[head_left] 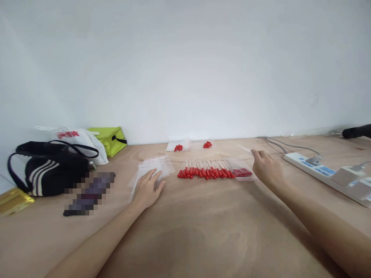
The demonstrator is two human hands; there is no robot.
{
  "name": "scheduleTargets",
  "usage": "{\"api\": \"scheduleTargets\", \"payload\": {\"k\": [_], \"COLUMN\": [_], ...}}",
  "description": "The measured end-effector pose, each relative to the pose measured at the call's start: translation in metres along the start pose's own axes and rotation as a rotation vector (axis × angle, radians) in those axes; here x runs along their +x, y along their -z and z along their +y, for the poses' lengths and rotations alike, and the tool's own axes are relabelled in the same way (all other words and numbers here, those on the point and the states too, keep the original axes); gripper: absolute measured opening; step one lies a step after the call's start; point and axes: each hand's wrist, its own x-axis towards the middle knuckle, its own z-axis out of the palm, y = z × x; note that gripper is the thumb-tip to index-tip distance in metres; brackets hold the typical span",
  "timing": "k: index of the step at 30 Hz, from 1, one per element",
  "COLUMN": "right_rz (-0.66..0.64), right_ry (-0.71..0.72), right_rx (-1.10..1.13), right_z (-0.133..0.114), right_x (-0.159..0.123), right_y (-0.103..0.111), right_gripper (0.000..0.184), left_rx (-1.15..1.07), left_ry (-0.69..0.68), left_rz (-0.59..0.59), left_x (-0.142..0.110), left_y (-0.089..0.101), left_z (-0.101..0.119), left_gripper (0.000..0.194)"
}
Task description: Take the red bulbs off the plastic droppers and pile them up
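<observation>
In the head view, my left hand (147, 189) lies with fingers spread on a pile of clear zip bags (160, 163). My right hand (265, 166) is closed, its fingertips pinching a thin whitish piece (245, 148) that points left; whether this is a bag seen edge-on I cannot tell. Beside that hand, a clear zip bag (243, 172) holds several red-tipped sticks. To its left, a row of white sticks with red, rounded ends (203, 172) lies on the wooden table (185, 231), red ends toward me.
Two small bags with red-ended pieces (178, 148) (207, 144) lie near the wall. On the left are a black bag (55, 170), a white plastic bag (84, 144), a lime-green case (111, 141) and a blurred-out flat object (91, 193). A power strip (327, 173) with cables stands right.
</observation>
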Motion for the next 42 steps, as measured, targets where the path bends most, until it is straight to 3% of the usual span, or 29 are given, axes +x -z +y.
{"api": "scheduleTargets", "payload": {"k": [3, 5, 8, 11, 14, 17, 20, 23, 26, 29, 32, 36, 42], "right_rz": [0.196, 0.121, -0.285, -0.739, -0.940, -0.903, -0.807, -0.822, -0.925, -0.948, -0.915, -0.878, -0.775], "right_ry": [-0.029, -0.025, 0.010, 0.048, -0.009, -0.054, -0.080, -0.154, -0.212, -0.247, -0.266, -0.230, -0.215], "right_rx": [0.445, 0.856, 1.386, 1.591, 1.602, 1.560, 1.531, 1.530, 1.593, 1.667, 1.699, 1.657, 1.519], "right_z": [-0.018, -0.038, -0.072, -0.102, -0.119, -0.124, -0.116, -0.099, -0.085, -0.083, -0.090, -0.105, -0.116], "right_x": [0.003, -0.001, -0.015, -0.034, -0.047, -0.050, -0.049, -0.049, -0.050, -0.052, -0.052, -0.051, -0.050], "right_y": [0.020, 0.027, 0.023, 0.006, -0.010, -0.019, -0.020, -0.016, -0.014, -0.015, -0.018, -0.020, -0.021], "right_gripper": [0.028, 0.027, 0.036, 0.042, 0.049, 0.052, 0.050, 0.054, 0.062, 0.063, 0.059, 0.051, 0.040], "left_rx": [0.029, 0.037, 0.038, 0.046, 0.051, 0.044, 0.061, -0.011, -0.219, -0.380, -0.419, -0.346, -0.287], "left_ry": [0.097, 0.110, 0.071, 0.062, 0.047, 0.025, -0.056, -0.189, -0.347, -0.564, -0.642, -0.594, -0.512], "left_rz": [-0.238, -0.364, -0.444, -0.473, -0.466, -0.394, -0.147, 0.162, 0.272, 0.105, -0.119, -0.427, -0.559], "left_x": [0.006, 0.009, 0.014, 0.018, 0.018, 0.016, 0.013, 0.007, -0.002, -0.013, -0.021, -0.022, -0.020], "left_y": [-0.002, -0.001, 0.003, 0.006, 0.006, 0.004, 0.006, 0.012, 0.017, 0.015, 0.014, 0.021, 0.031], "left_z": [-0.004, -0.008, -0.016, -0.025, -0.031, -0.036, -0.037, -0.026, 0.007, 0.046, 0.070, 0.072, 0.062], "left_gripper": [0.055, 0.058, 0.059, 0.061, 0.062, 0.061, 0.054, 0.037, 0.026, 0.024, 0.040, 0.054, 0.060]}}
